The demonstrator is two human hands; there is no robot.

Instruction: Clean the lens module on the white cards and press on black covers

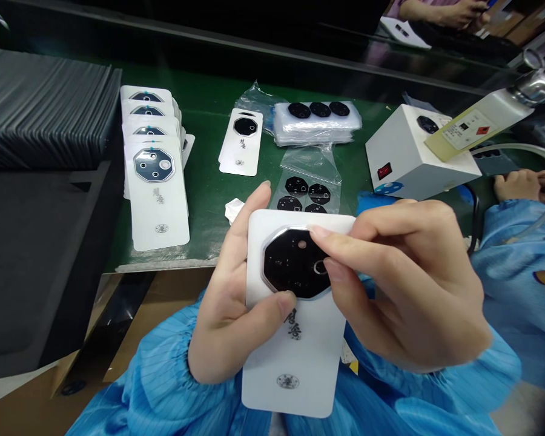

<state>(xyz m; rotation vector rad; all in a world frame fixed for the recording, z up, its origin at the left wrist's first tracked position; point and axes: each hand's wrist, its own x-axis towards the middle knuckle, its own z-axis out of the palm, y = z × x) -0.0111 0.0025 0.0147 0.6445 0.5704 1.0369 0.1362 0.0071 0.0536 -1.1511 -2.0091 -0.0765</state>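
Left hand (229,303) grips white cover (295,339) w/ thumb by lens; right hand (404,284) fingertips pinch black lens (293,266).

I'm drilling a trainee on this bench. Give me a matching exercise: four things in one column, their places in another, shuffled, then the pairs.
Things:
1. white phone cover
2. stack of covers
3. white box with a red switch
4. sheet of black lens pieces

Places:
A. on the green mat, far left
B. held in the left hand, the right hand on its lens
C. on the mat, right side
D. on the mat just beyond the hands

Pairs: 1-B, 2-A, 3-C, 4-D
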